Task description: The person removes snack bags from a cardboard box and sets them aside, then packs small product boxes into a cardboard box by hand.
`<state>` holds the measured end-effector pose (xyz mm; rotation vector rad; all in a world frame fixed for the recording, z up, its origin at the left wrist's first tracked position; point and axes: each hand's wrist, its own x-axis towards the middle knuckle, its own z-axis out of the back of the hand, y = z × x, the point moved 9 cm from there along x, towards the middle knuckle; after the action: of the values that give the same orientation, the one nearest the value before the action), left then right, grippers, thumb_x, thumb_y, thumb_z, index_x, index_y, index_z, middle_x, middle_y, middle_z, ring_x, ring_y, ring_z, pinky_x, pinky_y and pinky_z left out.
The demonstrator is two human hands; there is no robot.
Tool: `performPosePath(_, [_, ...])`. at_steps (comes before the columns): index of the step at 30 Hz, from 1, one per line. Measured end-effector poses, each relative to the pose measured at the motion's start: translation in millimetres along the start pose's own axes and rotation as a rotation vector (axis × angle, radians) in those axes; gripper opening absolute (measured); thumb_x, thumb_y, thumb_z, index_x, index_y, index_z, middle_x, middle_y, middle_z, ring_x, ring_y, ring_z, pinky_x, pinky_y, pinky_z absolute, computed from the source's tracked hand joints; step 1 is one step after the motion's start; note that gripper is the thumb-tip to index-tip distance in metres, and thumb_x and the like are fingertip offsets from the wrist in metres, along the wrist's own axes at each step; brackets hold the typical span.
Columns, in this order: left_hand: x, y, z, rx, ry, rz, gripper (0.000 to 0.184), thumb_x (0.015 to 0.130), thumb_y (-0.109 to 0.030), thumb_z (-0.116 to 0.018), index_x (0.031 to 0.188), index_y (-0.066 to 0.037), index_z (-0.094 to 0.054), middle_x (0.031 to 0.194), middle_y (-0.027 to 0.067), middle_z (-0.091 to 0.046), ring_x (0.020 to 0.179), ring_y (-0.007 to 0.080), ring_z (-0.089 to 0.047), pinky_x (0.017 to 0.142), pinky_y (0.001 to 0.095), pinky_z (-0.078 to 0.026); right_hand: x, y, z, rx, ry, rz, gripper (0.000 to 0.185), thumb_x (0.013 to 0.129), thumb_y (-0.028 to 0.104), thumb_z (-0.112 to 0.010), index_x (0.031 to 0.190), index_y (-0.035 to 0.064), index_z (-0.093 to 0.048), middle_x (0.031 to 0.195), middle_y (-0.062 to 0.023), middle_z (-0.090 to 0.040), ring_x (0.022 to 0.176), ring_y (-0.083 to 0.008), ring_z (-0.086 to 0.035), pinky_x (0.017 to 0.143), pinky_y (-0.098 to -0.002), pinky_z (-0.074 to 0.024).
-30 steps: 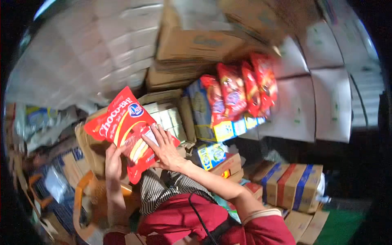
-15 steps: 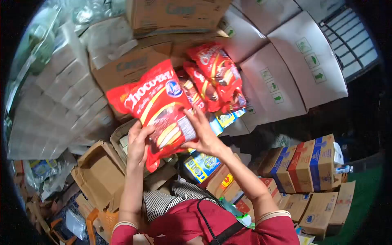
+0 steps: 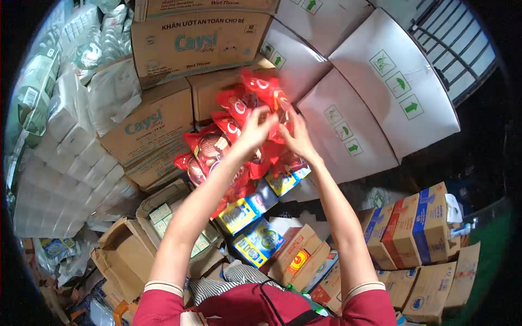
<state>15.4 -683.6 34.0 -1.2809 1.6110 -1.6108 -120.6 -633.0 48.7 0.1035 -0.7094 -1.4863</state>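
Observation:
My left hand (image 3: 254,129) and my right hand (image 3: 297,140) reach forward over a pile of red chocolate-pie bags (image 3: 212,149). Between them is a motion-blurred red bag (image 3: 277,103) at the top of the pile. Curled fingers of my left hand press on its near left side, and those of my right hand close on its right edge. My forearms and hands hide part of the bags. Just below the pile lie blue and yellow boxes (image 3: 258,242).
Brown cartons (image 3: 204,46) stand behind the pile, with white cartons (image 3: 348,125) to the right. Plastic-wrapped white packs (image 3: 81,146) are stacked at left. An open cardboard box (image 3: 128,250) sits at lower left; taped cartons (image 3: 410,225) are at lower right.
Both hands have moved forward and up from nearer my body, where they held a large red bag. That bag is now among the others on the pile. The view has shifted slightly.

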Motion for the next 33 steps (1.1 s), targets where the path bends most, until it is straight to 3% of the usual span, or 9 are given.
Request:
performPosePath(3, [-61, 22, -6, 0.030, 0.284, 0.116, 0.040, 0.082, -0.025, -0.056, 0.113, -0.002, -0.047, 0.108, 0.0081, -0.053, 0.102, 0.0151, -0.048, 0.087, 0.0284, -0.039, 13, -55, -35, -0.077, -0.019, -0.224, 0.085, 0.076, 0.056, -0.049, 0.136, 0.0100, -0.009, 0.129, -0.0348, -0.019, 0.124, -0.0447, -0.016, 0.101, -0.0458, -0.0175])
performPosePath(5, [-107, 32, 7, 0.001, 0.356, 0.184, 0.034, 0.083, -0.021, -0.055, 0.111, -0.004, -0.050, 0.106, 0.0046, -0.054, 0.100, 0.0127, -0.050, 0.082, 0.0268, -0.041, 24, -42, -28, -0.123, -0.016, -0.231, 0.089, 0.072, 0.049, -0.055, 0.135, 0.0053, -0.009, 0.128, -0.0349, -0.022, 0.123, -0.0454, -0.018, 0.102, -0.0449, -0.0181])
performPosePath(13, [-231, 107, 101, -0.494, -0.138, 0.565, 0.027, 0.082, -0.016, -0.056, 0.106, -0.004, -0.052, 0.095, 0.0049, -0.059, 0.088, 0.0118, -0.055, 0.075, 0.0234, -0.043, 52, -36, -18, -0.319, -0.176, -0.066, 0.063, 0.075, 0.018, -0.053, 0.130, 0.0067, -0.023, 0.100, -0.0296, -0.045, 0.096, -0.0440, -0.044, 0.081, -0.0493, -0.0350])
performPosePath(18, [-297, 162, 149, -0.446, -0.485, 0.645, 0.022, 0.085, -0.015, -0.048, 0.105, -0.006, -0.052, 0.093, 0.0049, -0.058, 0.085, 0.0136, -0.056, 0.077, 0.0275, -0.045, 36, 6, -23, -0.560, -0.230, 0.117, 0.067, 0.074, 0.030, -0.059, 0.126, 0.0003, -0.028, 0.104, -0.0291, -0.045, 0.099, -0.0412, -0.043, 0.084, -0.0458, -0.0355])
performPosePath(20, [-318, 170, 154, -0.474, -0.542, 0.657, 0.023, 0.084, -0.013, -0.051, 0.105, -0.005, -0.052, 0.091, 0.0058, -0.058, 0.083, 0.0122, -0.056, 0.073, 0.0248, -0.046, 45, 15, -42, -0.526, 0.103, 0.003, 0.070, 0.072, 0.038, -0.061, 0.121, -0.0041, -0.035, 0.118, -0.0281, -0.041, 0.112, -0.0410, -0.036, 0.096, -0.0430, -0.0263])
performPosePath(21, [-323, 168, 153, -0.503, -0.563, 0.641, 0.024, 0.083, -0.012, -0.052, 0.105, -0.005, -0.052, 0.089, 0.0062, -0.057, 0.081, 0.0115, -0.055, 0.070, 0.0230, -0.046, 43, 17, -40, -0.547, -0.152, 0.384, 0.073, 0.071, 0.041, -0.062, 0.121, -0.0050, -0.035, 0.117, -0.0268, -0.042, 0.110, -0.0403, -0.037, 0.095, -0.0436, -0.0274])
performPosePath(25, [-348, 204, 150, -0.343, -0.541, 0.661, 0.023, 0.080, -0.009, -0.053, 0.102, -0.001, -0.051, 0.086, 0.0062, -0.057, 0.076, 0.0117, -0.054, 0.065, 0.0224, -0.044, 55, -143, -62, -0.064, 0.061, 0.072, 0.071, 0.077, 0.021, -0.059, 0.134, 0.0076, -0.018, 0.132, -0.0255, -0.023, 0.122, -0.0377, -0.025, 0.098, -0.0410, -0.0275])
performPosePath(26, [-353, 223, 149, -0.327, -0.518, 0.677, 0.024, 0.079, -0.009, -0.053, 0.101, 0.000, -0.051, 0.086, 0.0061, -0.057, 0.075, 0.0121, -0.053, 0.063, 0.0226, -0.044, 45, -121, -57, -0.634, -0.060, 0.429, 0.071, 0.077, 0.016, -0.058, 0.135, 0.0096, -0.017, 0.132, -0.0256, -0.020, 0.123, -0.0377, -0.023, 0.098, -0.0408, -0.0268])
performPosePath(33, [-401, 237, 185, -0.034, -0.680, 0.703, 0.024, 0.077, -0.011, -0.055, 0.100, -0.003, -0.055, 0.087, 0.0115, -0.061, 0.078, 0.0156, -0.056, 0.066, 0.0268, -0.044, 53, -193, -45, -0.432, 0.126, 0.204, 0.073, 0.073, 0.031, -0.062, 0.131, 0.0065, -0.026, 0.131, -0.0281, -0.021, 0.122, -0.0392, -0.024, 0.098, -0.0427, -0.0259])
